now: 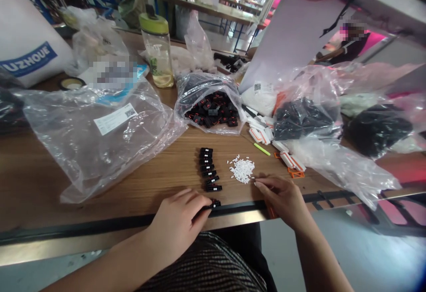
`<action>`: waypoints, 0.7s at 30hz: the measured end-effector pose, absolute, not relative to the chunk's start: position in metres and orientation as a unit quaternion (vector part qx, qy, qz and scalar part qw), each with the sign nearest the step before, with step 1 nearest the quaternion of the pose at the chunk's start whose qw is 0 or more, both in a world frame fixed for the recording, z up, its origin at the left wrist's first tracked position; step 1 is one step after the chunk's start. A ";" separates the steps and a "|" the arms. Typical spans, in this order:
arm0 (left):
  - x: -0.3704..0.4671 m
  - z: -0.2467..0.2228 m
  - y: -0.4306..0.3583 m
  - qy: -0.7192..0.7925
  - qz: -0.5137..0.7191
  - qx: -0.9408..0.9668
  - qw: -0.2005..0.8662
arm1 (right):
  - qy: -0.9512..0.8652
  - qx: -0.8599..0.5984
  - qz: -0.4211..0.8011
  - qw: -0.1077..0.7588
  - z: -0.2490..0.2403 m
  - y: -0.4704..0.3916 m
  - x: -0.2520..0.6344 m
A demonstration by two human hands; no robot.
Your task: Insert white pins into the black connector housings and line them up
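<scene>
My left hand [181,212] is closed on a black connector housing [216,204] at the table's front edge; a white dot shows on its face. Beyond it, several more black connector housings [207,167] lie in a slightly curved column, most with white dots on them. To their right is a loose pile of small white plugs [242,170]. My right hand [279,194] rests at the near right side of this pile, thumb and forefinger pinched together. A tiny white plug [255,183] seems to show at these fingertips, partly hidden.
An open plastic bag [208,88] of black connectors stands behind the column. Left lies a large clear bag [109,141] with a label; behind it stands a bottle [155,48]. To the right are a green stick [262,149], white-and-orange pieces [292,161] and filled bags [306,114].
</scene>
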State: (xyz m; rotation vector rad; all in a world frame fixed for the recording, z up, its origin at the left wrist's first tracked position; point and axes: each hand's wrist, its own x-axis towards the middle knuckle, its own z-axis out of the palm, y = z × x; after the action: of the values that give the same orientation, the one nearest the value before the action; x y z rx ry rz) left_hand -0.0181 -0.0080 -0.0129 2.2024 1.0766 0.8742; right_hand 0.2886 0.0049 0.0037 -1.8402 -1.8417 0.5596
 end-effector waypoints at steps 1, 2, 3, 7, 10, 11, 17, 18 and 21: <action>-0.018 -0.013 -0.008 0.398 0.324 0.816 0.266 | -0.680 -0.664 0.201 0.238 0.001 0.005 0.289; -0.018 -0.013 -0.008 0.397 0.324 0.816 0.265 | -0.688 -0.657 0.195 0.237 -0.001 0.006 0.289; -0.018 -0.013 -0.008 0.398 0.324 0.816 0.264 | -0.697 -0.651 0.188 0.234 -0.003 0.007 0.289; -0.018 -0.012 -0.008 0.400 0.323 0.817 0.262 | -0.738 -0.628 0.132 0.208 -0.004 0.009 0.292; -0.019 -0.012 -0.008 0.395 0.319 0.820 0.264 | -0.759 -0.616 0.090 0.190 0.000 0.010 0.291; -0.019 -0.012 -0.008 0.394 0.319 0.821 0.263 | -0.759 -0.616 0.090 0.189 0.002 0.009 0.289; -0.019 -0.010 -0.009 0.399 0.308 0.822 0.265 | -0.735 -0.587 0.231 0.249 0.021 -0.006 0.240; -0.019 -0.010 -0.009 0.402 0.304 0.821 0.267 | -0.743 -0.564 0.258 0.250 0.024 -0.009 0.227; -0.019 -0.009 -0.009 0.416 0.294 0.816 0.274 | -0.772 -0.501 0.294 0.257 0.030 -0.014 0.197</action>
State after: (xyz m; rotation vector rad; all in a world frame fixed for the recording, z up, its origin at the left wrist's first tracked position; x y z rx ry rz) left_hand -0.0186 -0.0091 -0.0090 2.1939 1.1195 0.7900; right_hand 0.1973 -0.0137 0.0296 -1.3597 -2.0960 0.7978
